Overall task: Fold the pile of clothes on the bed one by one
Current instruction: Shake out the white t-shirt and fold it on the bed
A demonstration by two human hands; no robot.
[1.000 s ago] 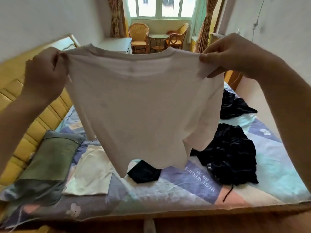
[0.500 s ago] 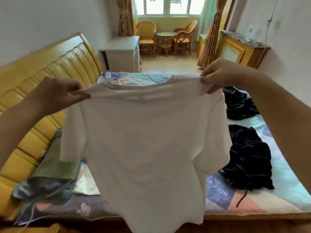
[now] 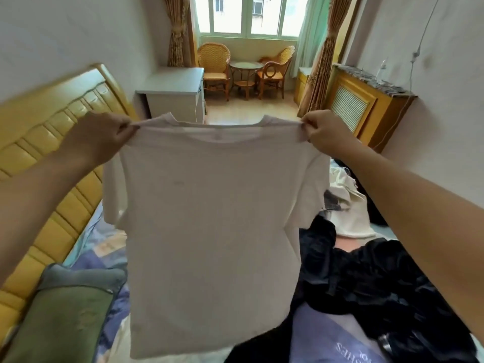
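Observation:
A white T-shirt hangs spread out in front of me, above the bed. My left hand pinches its left shoulder, and my right hand pinches its right shoulder, so the collar is stretched level between them. The shirt's body and both short sleeves hang straight down and hide the middle of the bed. To the right on the patchwork sheet lies a heap of dark clothes, with a white garment behind it.
A yellow padded headboard runs along the left, with a green pillow below it. Beyond the bed stand a grey cabinet, wicker chairs and a small round table by the window. A wooden radiator cover is on the right wall.
The shirt has gone from being held high to hanging lower over the bed, fully spread. My view has moved forward, so the dark clothes now look nearer.

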